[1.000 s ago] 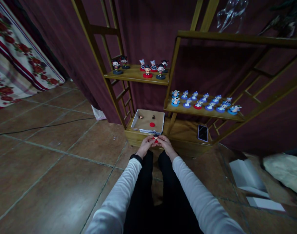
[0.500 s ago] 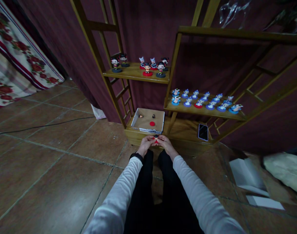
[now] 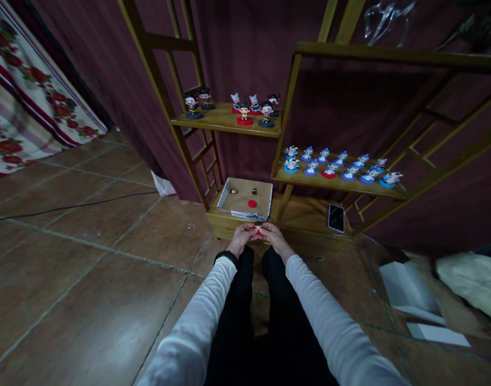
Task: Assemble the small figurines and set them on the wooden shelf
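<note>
A small black-haired figurine (image 3: 258,227) with a red base is held between my two hands, just in front of the shelf's lower ledge. My left hand (image 3: 242,236) has its fingers closed on the figurine's left side. From the other side, my right hand (image 3: 272,235) pinches it too. Right beyond my fingers sits a shallow cardboard box (image 3: 237,214). Inside it lie a red round base (image 3: 252,203), a small dark piece (image 3: 254,191) and a figurine part (image 3: 233,191) with black hair.
Several figurines (image 3: 244,113) stand on the upper left shelf board. More blue and white figurines (image 3: 329,170) line the right board (image 3: 342,186). A phone (image 3: 336,218) lies on the lower ledge. White box pieces (image 3: 410,287) rest on the floor at right; a black cable (image 3: 72,207) crosses the left floor.
Almost nothing differs. Both hands stay on the figurine in the same place, and the view has shifted very slightly.
</note>
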`<state>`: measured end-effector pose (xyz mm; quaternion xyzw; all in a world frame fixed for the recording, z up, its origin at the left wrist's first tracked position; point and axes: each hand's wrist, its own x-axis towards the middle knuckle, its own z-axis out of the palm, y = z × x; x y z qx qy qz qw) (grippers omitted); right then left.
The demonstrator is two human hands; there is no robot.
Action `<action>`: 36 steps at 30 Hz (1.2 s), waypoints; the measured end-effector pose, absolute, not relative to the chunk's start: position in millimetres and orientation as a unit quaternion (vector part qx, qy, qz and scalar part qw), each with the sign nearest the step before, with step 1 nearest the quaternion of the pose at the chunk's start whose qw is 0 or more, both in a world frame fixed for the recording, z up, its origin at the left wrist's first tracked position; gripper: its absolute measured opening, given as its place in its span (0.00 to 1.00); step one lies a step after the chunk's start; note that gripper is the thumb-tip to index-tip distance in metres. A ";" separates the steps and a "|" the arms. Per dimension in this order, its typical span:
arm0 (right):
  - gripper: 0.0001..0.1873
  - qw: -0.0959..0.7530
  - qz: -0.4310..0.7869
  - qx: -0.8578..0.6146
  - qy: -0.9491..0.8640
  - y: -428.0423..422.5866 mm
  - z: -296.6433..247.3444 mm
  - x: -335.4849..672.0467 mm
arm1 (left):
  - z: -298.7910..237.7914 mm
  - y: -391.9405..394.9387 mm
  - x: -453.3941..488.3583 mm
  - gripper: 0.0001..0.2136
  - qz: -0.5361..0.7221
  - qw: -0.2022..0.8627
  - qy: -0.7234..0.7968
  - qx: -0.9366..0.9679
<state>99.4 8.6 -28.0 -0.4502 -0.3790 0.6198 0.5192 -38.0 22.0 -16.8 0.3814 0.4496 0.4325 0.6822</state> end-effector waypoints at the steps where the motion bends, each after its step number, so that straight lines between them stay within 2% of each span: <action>1: 0.17 0.518 0.621 -0.450 -0.380 8.1 -27.3 99.6 | -16.5 22.2 -38.5 0.14 0.431 0.685 0.448 0.380; 17: 0.18 0.507 0.631 -0.449 -0.379 7.4 -26.2 100.8 | -15.9 22.7 -39.6 0.15 0.429 0.689 0.441 0.384; 21: 0.17 0.519 0.626 -0.445 -0.376 6.9 -26.0 99.5 | -19.8 21.6 -35.5 0.14 0.442 0.661 0.449 0.408; 27: 0.16 0.543 0.612 -0.439 -0.372 6.7 -26.4 99.9 | -19.8 15.2 -29.4 0.17 0.461 0.538 0.457 0.537; 36: 0.17 0.543 0.617 -0.430 -0.374 7.0 -29.9 106.8 | -7.2 -6.0 -32.6 0.22 0.287 0.230 0.528 0.765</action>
